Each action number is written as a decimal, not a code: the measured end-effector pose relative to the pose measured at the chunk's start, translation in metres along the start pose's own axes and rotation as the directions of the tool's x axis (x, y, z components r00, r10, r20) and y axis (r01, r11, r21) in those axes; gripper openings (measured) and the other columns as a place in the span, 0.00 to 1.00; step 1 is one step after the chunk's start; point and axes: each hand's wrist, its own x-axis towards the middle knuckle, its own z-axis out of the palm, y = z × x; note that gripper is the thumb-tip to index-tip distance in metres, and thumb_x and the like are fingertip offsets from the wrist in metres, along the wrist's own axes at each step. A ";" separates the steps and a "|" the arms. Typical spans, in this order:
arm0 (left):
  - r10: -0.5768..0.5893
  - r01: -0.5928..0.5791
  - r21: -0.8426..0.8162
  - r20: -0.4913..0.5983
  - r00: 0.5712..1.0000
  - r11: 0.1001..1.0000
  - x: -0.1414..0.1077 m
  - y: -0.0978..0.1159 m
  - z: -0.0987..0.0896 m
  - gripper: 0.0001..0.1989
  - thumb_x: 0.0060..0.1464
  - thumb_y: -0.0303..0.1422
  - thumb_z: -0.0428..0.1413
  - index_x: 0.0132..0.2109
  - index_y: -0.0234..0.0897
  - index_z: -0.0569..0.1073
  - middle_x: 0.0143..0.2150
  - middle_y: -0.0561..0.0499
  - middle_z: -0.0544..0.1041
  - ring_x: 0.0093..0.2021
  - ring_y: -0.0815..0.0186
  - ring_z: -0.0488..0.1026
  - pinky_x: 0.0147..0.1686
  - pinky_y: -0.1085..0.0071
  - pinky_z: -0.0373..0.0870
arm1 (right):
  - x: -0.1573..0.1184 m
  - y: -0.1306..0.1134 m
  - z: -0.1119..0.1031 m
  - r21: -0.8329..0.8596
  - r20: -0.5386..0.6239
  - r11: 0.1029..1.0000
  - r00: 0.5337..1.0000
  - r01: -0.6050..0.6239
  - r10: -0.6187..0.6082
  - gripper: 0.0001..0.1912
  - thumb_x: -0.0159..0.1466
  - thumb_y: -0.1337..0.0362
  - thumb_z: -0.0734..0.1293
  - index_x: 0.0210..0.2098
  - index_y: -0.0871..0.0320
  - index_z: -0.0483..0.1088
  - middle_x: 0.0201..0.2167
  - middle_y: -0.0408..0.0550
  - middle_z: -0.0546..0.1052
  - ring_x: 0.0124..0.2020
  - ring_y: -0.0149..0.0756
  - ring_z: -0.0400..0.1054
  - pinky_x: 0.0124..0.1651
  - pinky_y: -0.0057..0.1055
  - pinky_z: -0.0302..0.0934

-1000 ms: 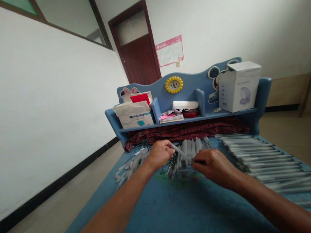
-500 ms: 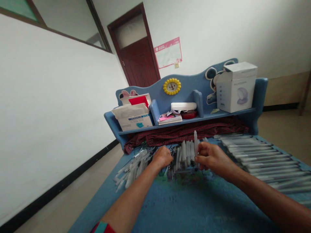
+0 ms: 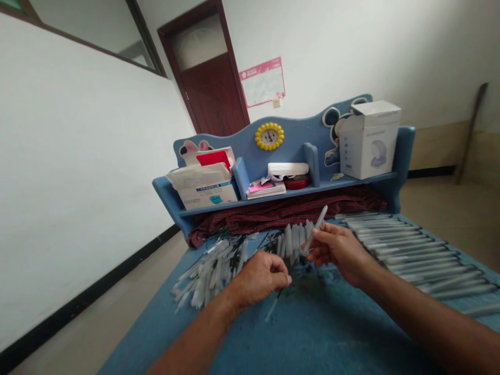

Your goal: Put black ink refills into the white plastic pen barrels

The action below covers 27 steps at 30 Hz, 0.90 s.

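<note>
My right hand [image 3: 338, 251] pinches a translucent pen barrel [image 3: 317, 225], which tilts up to the right. Closed at the fingertips, my left hand [image 3: 263, 277] is just left of it, over the blue table [image 3: 250, 338]; a thin clear and dark rod [image 3: 273, 307] extends below its fingers and seems to be held there. Between and behind the hands stands a row of clear barrels [image 3: 291, 240]. A loose pile of similar barrels [image 3: 213, 271] lies left of my left hand. To the right, many pens [image 3: 414, 252] lie side by side.
At the table's back is a blue shelf [image 3: 344, 183] holding a mask box [image 3: 207, 195], papers [image 3: 267, 190], a red round tin [image 3: 297, 182] and a white box [image 3: 369, 140]. A checked cloth [image 3: 250, 217] lies bunched beneath. A yellow flower clock [image 3: 269, 136] is on its backboard.
My left hand has moved right and nearer, and a thin rod now shows beneath it. The barrel in my right hand has gone from upright to tilted. The view has shifted slightly.
</note>
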 end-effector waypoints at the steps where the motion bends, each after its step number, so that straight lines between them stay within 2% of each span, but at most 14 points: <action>1: 0.004 -0.004 -0.012 -0.001 1.000 1.000 -0.001 0.000 0.001 0.04 0.38 0.30 0.54 0.22 0.33 0.70 0.17 0.58 0.64 0.20 0.73 0.58 0.22 0.77 0.54 | 0.000 0.001 0.000 0.003 0.003 1.000 1.000 -0.003 0.003 0.08 0.58 0.62 0.62 0.28 0.60 0.60 0.26 0.47 0.75 0.18 0.29 0.69 0.18 0.22 0.59; 21: 0.016 -0.014 -0.071 0.020 1.000 0.997 -0.004 0.001 0.004 0.04 0.39 0.29 0.55 0.22 0.33 0.70 0.18 0.58 0.65 0.21 0.73 0.59 0.23 0.76 0.55 | 0.000 0.004 0.000 0.040 0.029 0.998 0.998 -0.049 0.048 0.07 0.59 0.63 0.61 0.28 0.60 0.61 0.25 0.46 0.75 0.17 0.28 0.68 0.18 0.22 0.59; 27: -0.001 0.010 -0.155 0.054 0.999 0.988 -0.005 0.000 0.005 0.03 0.39 0.30 0.55 0.23 0.33 0.70 0.18 0.58 0.66 0.20 0.74 0.59 0.22 0.77 0.55 | -0.006 0.005 0.007 0.061 0.121 0.994 0.989 -0.092 0.084 0.08 0.59 0.61 0.61 0.27 0.60 0.60 0.25 0.46 0.75 0.16 0.28 0.68 0.17 0.22 0.58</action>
